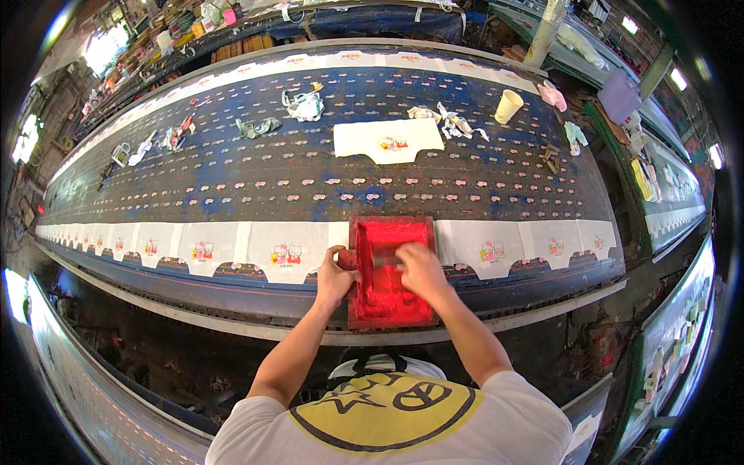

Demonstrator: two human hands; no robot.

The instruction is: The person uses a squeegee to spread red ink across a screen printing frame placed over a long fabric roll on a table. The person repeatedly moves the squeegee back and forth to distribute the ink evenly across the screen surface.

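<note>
holding the red frame (393, 319) at its left wall with the left hand (336, 277), half curled, with thumb and index finger set apart around a small reddish block (350, 260) at that wall; cannot tell how firmly. gripping a dark tool (385, 258) inside the frame with the right hand (421, 267), with fingers folded closed; too blurred to make out the tool's exact shape or tell how tight the hold. keeping the frame flat at the near edge of a long dark table (194, 283), square to the body, with red colour spread thickly over its inside and walls. seeing white cloth pieces (205, 244) laid in a row along that edge, to left and right of the frame, many printed with a pair of small figures. noticing, beyond the frame, a separate white cloth (356, 139) with a similar print, lying flat among rows of small printed marks. finding farther off some crumpled rags (304, 106), a cream cup (509, 106) near the right end and, past the table, a purple jug (620, 97).
</note>
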